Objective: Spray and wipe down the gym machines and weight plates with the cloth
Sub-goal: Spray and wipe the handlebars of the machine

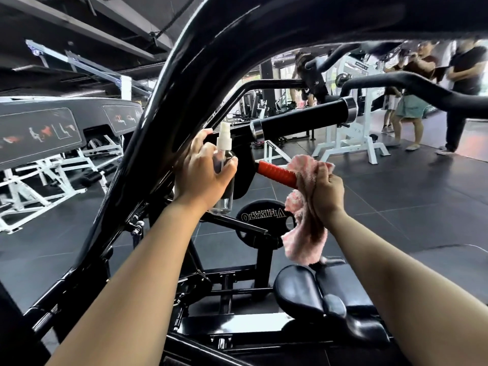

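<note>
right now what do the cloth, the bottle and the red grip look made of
Cloth: soft pink terry or microfibre by its fuzzy nap, bunched in the right hand.
Bottle: clear plastic probably, glass possible; see-through with a white spray head, held by the left hand.
Red grip: likely rubber or plastic, ribbed with a dull sheen.

Dark tiled floor (396, 196) under gym machines (184, 75).

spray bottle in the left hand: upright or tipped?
Roughly upright. The spray bottle stands with its white nozzle on top and clear base below, gripped by the left hand.
</note>
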Demonstrator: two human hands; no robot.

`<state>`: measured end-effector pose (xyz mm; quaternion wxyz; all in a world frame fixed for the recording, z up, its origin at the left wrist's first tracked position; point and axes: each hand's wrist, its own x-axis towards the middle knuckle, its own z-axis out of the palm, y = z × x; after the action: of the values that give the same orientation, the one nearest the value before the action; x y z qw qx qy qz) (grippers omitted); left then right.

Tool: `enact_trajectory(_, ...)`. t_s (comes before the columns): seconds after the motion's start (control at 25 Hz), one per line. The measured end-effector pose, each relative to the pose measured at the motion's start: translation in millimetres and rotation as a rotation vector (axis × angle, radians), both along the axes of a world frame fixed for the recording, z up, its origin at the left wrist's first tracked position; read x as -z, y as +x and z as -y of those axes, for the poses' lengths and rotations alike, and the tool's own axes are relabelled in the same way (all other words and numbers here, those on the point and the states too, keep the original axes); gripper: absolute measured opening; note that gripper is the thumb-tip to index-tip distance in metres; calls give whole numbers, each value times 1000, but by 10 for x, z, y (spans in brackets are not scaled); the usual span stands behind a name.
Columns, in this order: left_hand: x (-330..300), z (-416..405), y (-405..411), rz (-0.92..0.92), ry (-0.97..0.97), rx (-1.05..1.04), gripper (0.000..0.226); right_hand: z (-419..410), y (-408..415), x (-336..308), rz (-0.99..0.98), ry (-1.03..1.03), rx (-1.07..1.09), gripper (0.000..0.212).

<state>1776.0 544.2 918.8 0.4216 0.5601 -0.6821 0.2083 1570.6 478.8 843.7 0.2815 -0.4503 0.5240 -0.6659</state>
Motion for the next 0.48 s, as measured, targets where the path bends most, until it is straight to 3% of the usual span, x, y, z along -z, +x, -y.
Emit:
enact_trajectory(0.24, 203, -67, 101, 56, 77, 38, 45, -167, 82, -24, 11, 114, 188, 52)
enact_trajectory(0.36, 744, -260, 197, 30, 42, 142, 40, -281, 87, 18, -4, 150, 183, 49)
enact_trajectory(0.48, 1363, -450, 280, -76, 234, 229, 52, -495, 142, 255, -117, 146, 184, 42)
